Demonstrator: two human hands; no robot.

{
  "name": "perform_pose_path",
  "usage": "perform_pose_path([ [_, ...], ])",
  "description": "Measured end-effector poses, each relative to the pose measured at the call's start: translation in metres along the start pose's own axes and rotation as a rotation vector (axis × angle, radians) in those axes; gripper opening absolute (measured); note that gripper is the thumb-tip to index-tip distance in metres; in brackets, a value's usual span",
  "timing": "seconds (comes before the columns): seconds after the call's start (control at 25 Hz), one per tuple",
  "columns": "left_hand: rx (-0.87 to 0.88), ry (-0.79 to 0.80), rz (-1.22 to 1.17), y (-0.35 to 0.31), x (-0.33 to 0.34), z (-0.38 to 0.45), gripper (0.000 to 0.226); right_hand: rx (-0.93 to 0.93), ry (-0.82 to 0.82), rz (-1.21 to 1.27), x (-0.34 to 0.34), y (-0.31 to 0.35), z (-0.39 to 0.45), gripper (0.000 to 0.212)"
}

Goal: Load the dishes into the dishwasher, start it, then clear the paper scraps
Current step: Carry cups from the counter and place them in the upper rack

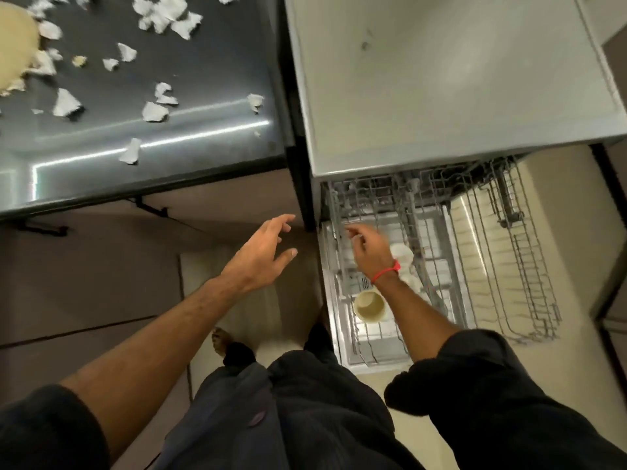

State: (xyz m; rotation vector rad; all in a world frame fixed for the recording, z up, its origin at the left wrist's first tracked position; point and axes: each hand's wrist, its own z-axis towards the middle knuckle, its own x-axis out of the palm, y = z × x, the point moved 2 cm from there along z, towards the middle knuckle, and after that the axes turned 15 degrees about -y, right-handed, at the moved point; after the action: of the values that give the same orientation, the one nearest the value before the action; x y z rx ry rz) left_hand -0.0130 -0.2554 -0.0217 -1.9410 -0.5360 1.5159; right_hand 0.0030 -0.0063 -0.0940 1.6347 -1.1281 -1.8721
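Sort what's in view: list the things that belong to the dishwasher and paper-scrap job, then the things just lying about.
Part of the job:
- cream cylindrical cup in the grey wire dishwasher rack
- white dish under the right hand
- torn white paper scraps on the dark glossy counter
- tan round plate

Just there:
- black cabinet handle
- red wrist string

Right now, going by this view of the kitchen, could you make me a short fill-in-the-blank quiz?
1. The torn paper scraps lie on the dark ____.
2. The beige cup sits in the dishwasher's pulled-out ____.
3. The red string is tied around the ____ wrist.
4. The left hand holds ____.

Missing words: countertop; rack; right; nothing
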Motion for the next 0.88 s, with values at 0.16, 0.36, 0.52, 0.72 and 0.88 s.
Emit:
perform_pose_path([
  [0.16,-0.072,-0.255,-0.001,0.037,-0.073,-0.036,0.069,-0.347,0.153,0.155,0.059,0.125,0.003,0.032],
  [0.36,-0.133,-0.577,-0.025,0.099,-0.183,-0.082,0.070,-0.558,0.351,0.310,0.141,0.283,-0.030,0.037],
  [0.52,-0.207,-0.784,-0.042,0.159,-0.258,-0.127,0.071,-0.623,0.525,0.319,0.213,0.385,-0.072,0.030],
  [0.72,-0.364,-0.945,-0.088,0.248,-0.337,-0.189,0.069,-0.725,0.680,0.216,0.301,0.481,-0.121,0.030],
  [0.88,-0.514,-1.050,-0.122,0.308,-0.380,-0.234,0.067,-0.797,0.732,0.138,0.364,0.543,-0.147,0.033],
])
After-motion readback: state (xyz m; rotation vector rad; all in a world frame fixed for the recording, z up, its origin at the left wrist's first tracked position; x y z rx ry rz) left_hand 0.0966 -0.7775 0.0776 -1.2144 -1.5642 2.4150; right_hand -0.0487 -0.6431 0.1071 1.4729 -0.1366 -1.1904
